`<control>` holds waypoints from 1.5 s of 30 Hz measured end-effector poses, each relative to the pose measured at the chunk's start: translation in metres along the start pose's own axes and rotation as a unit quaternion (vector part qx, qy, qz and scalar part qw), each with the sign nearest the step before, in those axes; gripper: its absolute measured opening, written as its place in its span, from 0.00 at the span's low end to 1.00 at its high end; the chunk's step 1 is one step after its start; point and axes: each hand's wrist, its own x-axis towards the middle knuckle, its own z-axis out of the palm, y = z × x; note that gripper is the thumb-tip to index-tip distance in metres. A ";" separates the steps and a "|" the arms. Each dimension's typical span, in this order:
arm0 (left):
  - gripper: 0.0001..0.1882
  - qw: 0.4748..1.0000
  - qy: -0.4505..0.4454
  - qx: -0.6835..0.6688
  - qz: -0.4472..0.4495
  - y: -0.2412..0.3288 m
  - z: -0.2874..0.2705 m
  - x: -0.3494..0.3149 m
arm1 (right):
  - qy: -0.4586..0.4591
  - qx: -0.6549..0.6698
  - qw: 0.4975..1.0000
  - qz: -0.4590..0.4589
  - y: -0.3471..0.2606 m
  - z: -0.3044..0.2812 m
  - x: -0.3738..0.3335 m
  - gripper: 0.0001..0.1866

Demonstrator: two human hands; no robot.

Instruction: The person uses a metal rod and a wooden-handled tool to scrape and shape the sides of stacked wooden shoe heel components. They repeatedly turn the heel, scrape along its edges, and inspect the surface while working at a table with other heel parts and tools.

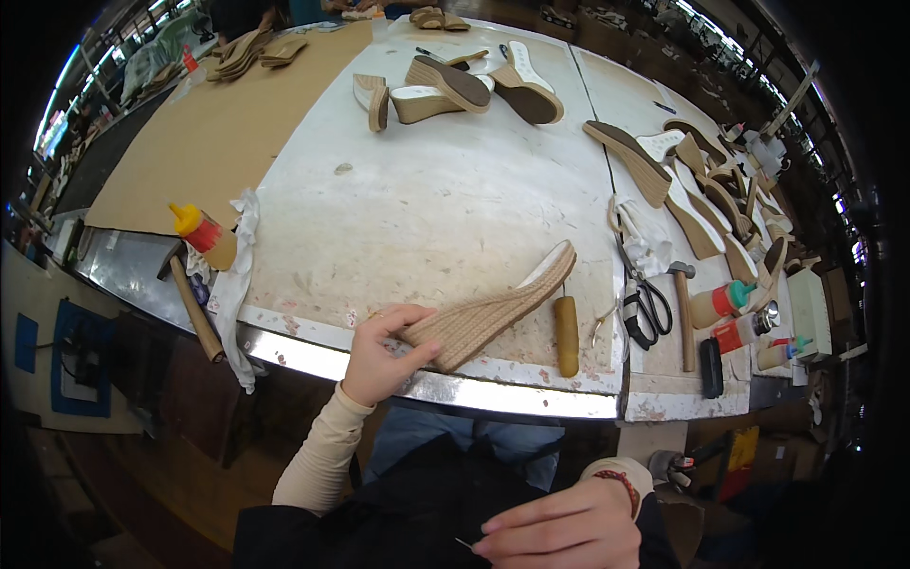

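Observation:
My left hand point(387, 353) is closed on the thick heel end of a wedge shoe sole point(493, 308), its side wrapped in tan braid. The sole rests on the white-topped table near the front edge, toe pointing right and away. My right hand point(569, 526) is down in front of my body, off the table. A thin, light, needle-like thing point(464, 544) sticks out from its pinched fingertips; its other end is hidden. Just right of the sole lies an awl point(566, 337) with a yellowish handle.
Black-handled scissors point(648, 308), a hammer point(686, 318) and bottles point(725, 302) lie or stand on the right. More wedge soles point(701, 204) are heaped behind them; others point(445, 85) lie farther back. At left are a yellow-capped glue bottle point(206, 237), another hammer point(196, 308) and a white cloth point(237, 294).

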 end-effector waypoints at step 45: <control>0.12 0.997 0.011 -0.082 -0.008 -0.004 0.018 0.001 | 0.250 -0.116 0.904 0.328 0.125 0.035 -0.105 0.07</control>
